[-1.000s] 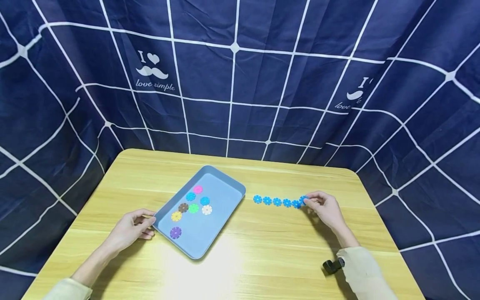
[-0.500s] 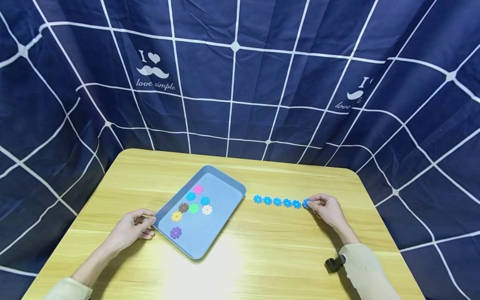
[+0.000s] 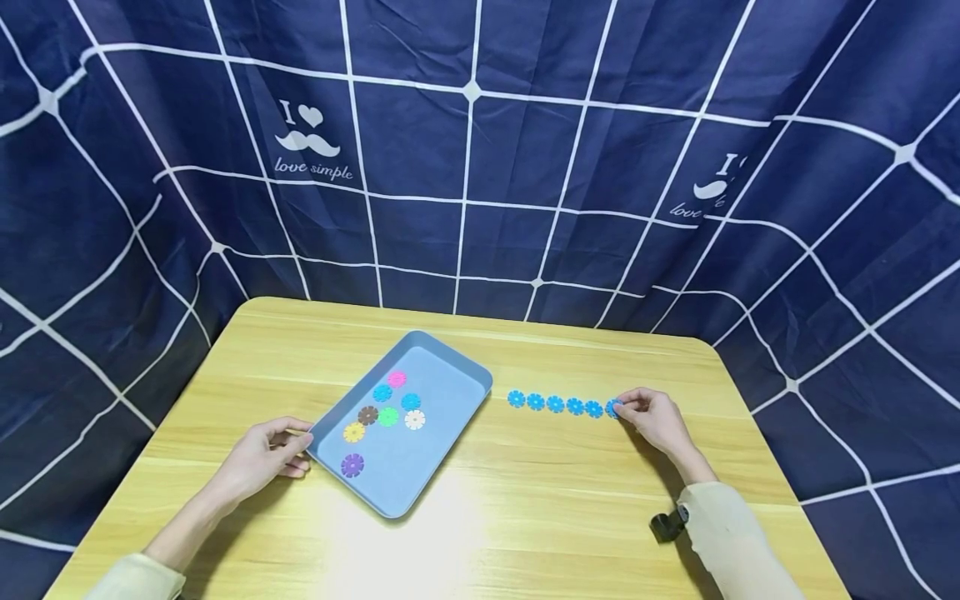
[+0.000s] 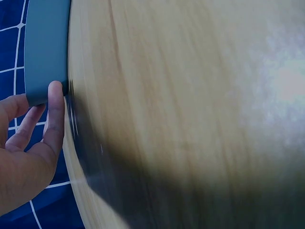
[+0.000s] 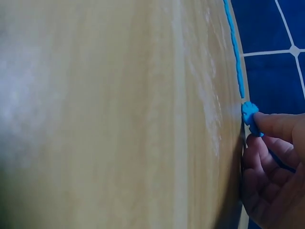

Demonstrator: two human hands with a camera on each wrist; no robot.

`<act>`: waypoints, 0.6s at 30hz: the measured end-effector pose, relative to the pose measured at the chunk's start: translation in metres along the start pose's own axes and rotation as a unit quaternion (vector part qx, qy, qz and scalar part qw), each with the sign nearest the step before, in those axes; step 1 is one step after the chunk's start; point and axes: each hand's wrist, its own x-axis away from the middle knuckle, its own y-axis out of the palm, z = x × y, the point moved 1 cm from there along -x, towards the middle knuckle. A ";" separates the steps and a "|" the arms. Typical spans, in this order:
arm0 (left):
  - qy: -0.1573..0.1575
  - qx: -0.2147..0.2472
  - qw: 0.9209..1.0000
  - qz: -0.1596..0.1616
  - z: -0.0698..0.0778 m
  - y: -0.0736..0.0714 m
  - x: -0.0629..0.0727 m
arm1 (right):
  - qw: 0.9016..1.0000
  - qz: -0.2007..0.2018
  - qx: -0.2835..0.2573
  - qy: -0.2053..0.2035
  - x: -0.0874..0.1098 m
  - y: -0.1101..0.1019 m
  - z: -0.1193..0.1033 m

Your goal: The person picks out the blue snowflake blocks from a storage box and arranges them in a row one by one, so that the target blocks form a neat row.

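Note:
In the head view my left hand (image 3: 258, 458) pinches the near-left corner of a blue-grey tray (image 3: 450, 450). The left wrist view shows the fingers against the tray's wall (image 4: 46, 52). Several notched plastic snowflake discs lie inside, among them a purple disc (image 3: 352, 465), a white disc (image 3: 415, 419) and a green disc (image 3: 387, 416). Right of the tray, a row of blue snowflake discs (image 3: 555, 404) lies flat on the table. At the row's right end, my right hand (image 3: 656, 421) pinches one more blue snowflake disc (image 5: 249, 114), tilted in the right wrist view and partly covered by the fingers.
The wooden table (image 3: 525, 517) carries the tray and the row, with bare wood in front of them. A dark blue curtain (image 3: 420, 167) with white lines hangs behind and at both sides. A black device (image 3: 667, 527) is on the right wrist.
My right hand has moved slightly right and down with the blue snowflake disc, from overlapping the row's last disc to its right end. My left hand stays on the tray.

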 end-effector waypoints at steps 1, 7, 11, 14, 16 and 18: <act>0.000 -0.001 1.000 0.000 0.000 0.000 0.000 | 1.000 0.002 0.009 -0.002 0.000 0.000 0.000; 0.002 -0.003 1.000 0.000 -0.001 0.000 -0.001 | 1.000 0.002 0.027 0.001 -0.001 0.000 0.001; 0.004 -0.003 1.000 0.002 -0.002 0.000 -0.001 | 0.999 -0.007 0.030 0.011 -0.001 0.001 0.001; 0.004 -0.002 1.000 0.005 -0.003 0.000 -0.001 | 0.999 -0.013 0.031 0.014 -0.001 0.002 0.002; 0.004 -0.002 1.000 0.006 -0.003 0.001 -0.001 | 0.999 -0.014 0.031 0.013 -0.002 0.002 0.002; 0.003 -0.002 1.000 0.007 -0.003 0.001 0.000 | 0.999 -0.014 0.031 0.010 -0.003 0.003 0.003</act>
